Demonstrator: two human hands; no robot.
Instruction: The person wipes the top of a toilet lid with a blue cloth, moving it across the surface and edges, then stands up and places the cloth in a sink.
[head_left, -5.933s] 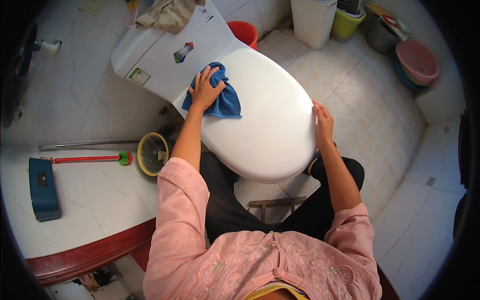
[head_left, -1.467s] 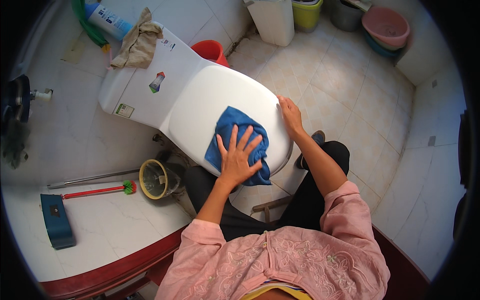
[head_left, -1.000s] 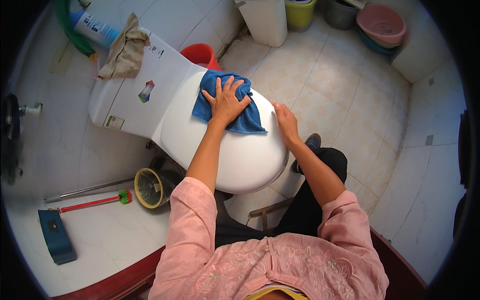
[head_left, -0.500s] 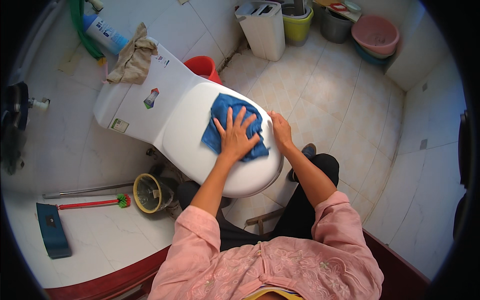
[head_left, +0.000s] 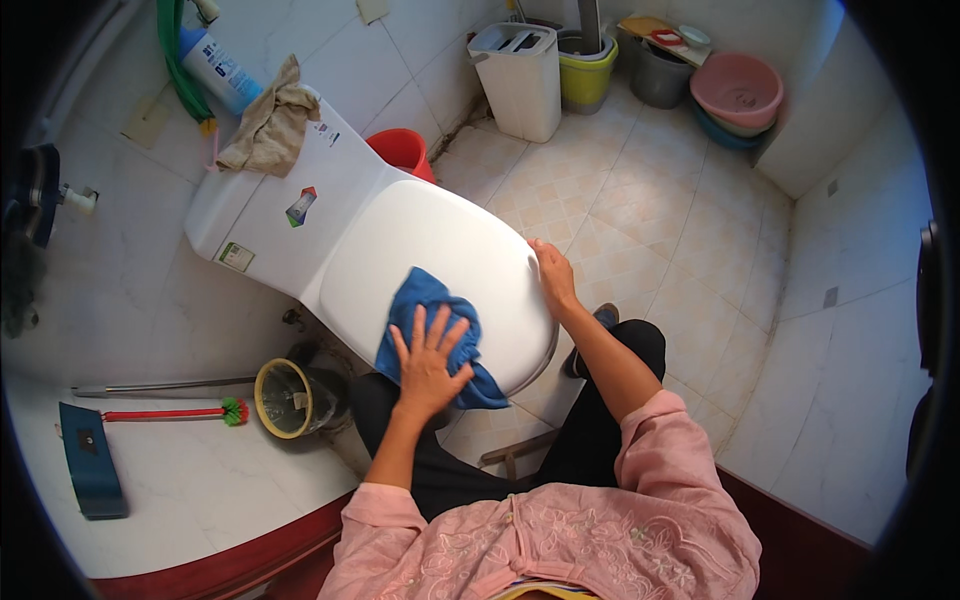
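A white toilet lid lies closed in front of me. My left hand presses flat, fingers spread, on a crumpled blue cloth at the lid's near left edge. Part of the cloth hangs over that edge. My right hand grips the lid's right edge with its fingers together; the fingertips are partly hidden. Behind the lid stands the white tank, with a beige rag draped on its top and a blue-and-white bottle beside the rag.
A red bucket stands behind the toilet. Left of my legs are a yellow-rimmed trash bin, a red-handled brush and a dark teal holder. Along the far wall stand a white bin, a yellow-green bucket and stacked basins.
My left hand has slid the blue cloth from the lid's middle toward me and left, to its near edge. My right hand stays on the right edge. The view has shifted slightly.
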